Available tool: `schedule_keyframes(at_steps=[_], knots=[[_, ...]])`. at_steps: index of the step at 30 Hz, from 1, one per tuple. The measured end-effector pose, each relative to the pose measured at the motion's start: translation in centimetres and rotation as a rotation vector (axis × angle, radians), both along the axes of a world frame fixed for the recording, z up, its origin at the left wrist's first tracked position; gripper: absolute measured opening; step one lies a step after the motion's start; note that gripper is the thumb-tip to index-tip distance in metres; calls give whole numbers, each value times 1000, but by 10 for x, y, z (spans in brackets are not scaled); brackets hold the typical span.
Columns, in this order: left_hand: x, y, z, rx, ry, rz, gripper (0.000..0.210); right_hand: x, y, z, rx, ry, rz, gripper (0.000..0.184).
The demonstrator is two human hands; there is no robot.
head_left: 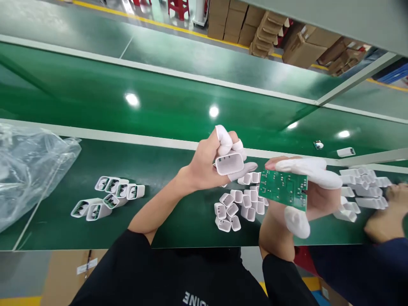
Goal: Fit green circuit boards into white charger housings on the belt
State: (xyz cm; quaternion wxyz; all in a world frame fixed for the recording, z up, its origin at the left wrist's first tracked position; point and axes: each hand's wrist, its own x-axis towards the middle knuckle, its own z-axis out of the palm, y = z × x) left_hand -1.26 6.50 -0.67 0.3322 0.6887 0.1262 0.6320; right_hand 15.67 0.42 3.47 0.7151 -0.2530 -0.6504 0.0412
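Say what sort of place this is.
Probably a factory assembly area: the right hand holds a circuit board, small white cases cluster on the green table, and cardboard boxes stand stacked beyond.

Left grip (208,159) curled, right grip (321,193) pinching, forearms (162,202) extended

A factory workshop is indicated by the long green worktop (178,225), grouped white casings (236,196), stacked cartons (218,17) and yellow floor line (159,23).

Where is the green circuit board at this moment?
In the head view, the green circuit board is right of centre, held in the right hand, to the right of the white housing in the left hand.
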Motion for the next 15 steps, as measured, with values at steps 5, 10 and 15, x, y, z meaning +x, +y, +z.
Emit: schedule_keyframes(at_steps=[5,10,15], knots=[[16,-1,3,108,121,116,39,5,-5,-10,-60,-6,-98,46],[8,-6,14,223,227,219,24,11,-4,-19,-20,-193,-183,53],[8,-10,12,129,281,224,20,11,-7,-20,-190,-312,-196,62]])
